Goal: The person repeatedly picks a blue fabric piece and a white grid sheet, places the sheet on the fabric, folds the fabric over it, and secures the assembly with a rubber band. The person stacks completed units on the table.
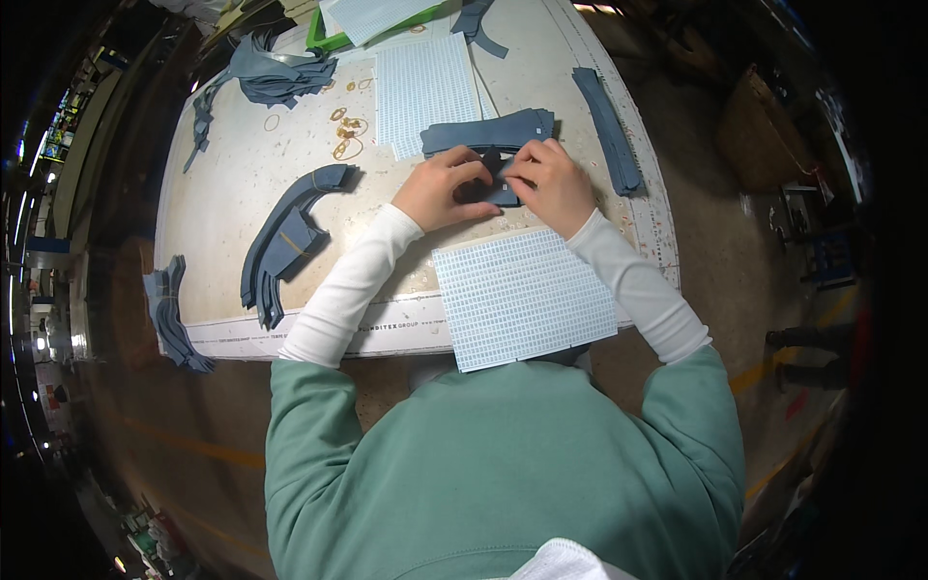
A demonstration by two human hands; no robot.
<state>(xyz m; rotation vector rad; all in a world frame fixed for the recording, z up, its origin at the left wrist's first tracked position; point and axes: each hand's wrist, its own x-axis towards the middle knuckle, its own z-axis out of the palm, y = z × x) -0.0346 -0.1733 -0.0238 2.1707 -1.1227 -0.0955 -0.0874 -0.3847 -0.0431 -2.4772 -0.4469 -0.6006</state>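
Both your left hand (443, 188) and right hand (553, 184) pinch a small blue fabric piece (491, 184) at mid-worktop (232, 193), just below a stack of fabric strips (488, 132). Each grip is closed on it. Likely light, limp; hold by edges.
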